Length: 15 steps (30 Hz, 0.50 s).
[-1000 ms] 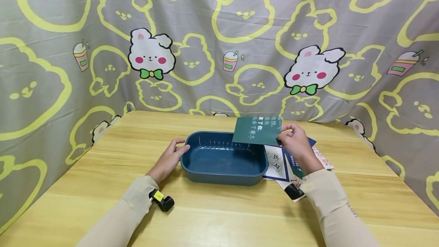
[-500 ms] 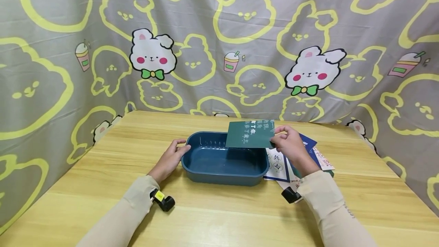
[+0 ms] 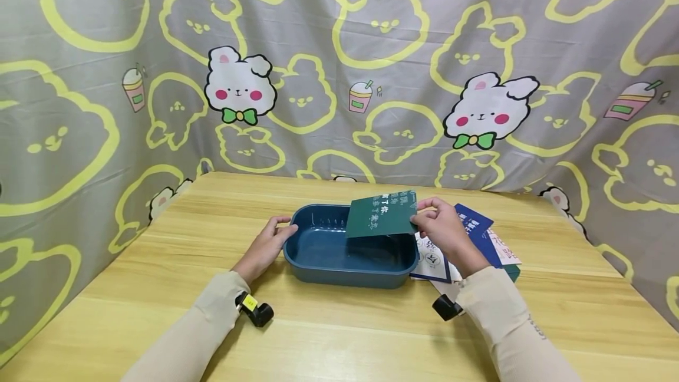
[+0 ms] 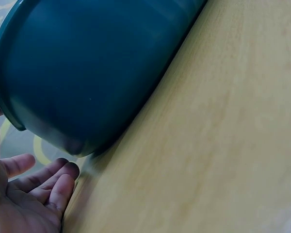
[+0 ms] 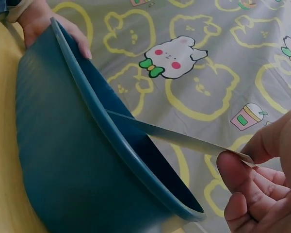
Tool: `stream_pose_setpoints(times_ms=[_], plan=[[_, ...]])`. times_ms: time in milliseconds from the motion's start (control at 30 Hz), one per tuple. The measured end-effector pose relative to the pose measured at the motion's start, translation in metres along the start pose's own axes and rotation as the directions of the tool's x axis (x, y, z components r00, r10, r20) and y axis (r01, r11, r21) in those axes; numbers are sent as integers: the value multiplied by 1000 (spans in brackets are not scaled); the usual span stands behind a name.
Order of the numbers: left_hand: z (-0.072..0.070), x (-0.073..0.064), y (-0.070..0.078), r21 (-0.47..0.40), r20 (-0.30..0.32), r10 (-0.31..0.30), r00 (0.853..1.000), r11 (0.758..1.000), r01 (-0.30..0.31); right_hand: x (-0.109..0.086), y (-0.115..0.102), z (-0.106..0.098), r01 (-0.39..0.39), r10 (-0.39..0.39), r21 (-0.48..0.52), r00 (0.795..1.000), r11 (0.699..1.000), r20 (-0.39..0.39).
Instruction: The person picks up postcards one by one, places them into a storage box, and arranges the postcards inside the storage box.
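Note:
In the head view my right hand pinches a dark green card with white characters by its right edge, between thumb and fingers. The card tilts over the right part of a dark teal plastic basin, its far end dipping past the rim in the right wrist view. My left hand holds the basin's left rim, the thumb hooked over it. In the left wrist view, that hand's other fingers lie loosely bent outside the basin's wall. Nothing shows lying on the visible part of the basin's floor.
Several more cards lie overlapping right of the basin, among them a blue card, a white card with a blue border and a pink one. A patterned curtain hangs behind the wooden table.
My right hand has carried the green card left and down, further over the basin, with its near end lowered. My left hand stays at the basin's rim.

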<state>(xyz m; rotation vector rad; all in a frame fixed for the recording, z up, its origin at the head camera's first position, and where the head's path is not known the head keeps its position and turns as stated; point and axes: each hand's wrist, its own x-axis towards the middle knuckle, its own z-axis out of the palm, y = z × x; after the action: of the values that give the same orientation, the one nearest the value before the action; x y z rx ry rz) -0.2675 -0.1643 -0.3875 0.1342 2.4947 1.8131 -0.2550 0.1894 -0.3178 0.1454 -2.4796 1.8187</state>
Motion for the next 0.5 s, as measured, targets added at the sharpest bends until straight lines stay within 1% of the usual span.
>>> stream_pose_setpoints(times_ms=[233,333,500], plan=[[1,0,-1,0,-11,4,1000,1000,-4,-2,-2,6,-15,14,27,1000,1000,20],[1,0,-2,-5,-14,4,1000,1000,-5,-4,-4,9,-11,9,39,999,999,38],[1,2,-3,10,-16,1,1000,1000,-1,-5,-6,14,-6,2,57,998,998,66]])
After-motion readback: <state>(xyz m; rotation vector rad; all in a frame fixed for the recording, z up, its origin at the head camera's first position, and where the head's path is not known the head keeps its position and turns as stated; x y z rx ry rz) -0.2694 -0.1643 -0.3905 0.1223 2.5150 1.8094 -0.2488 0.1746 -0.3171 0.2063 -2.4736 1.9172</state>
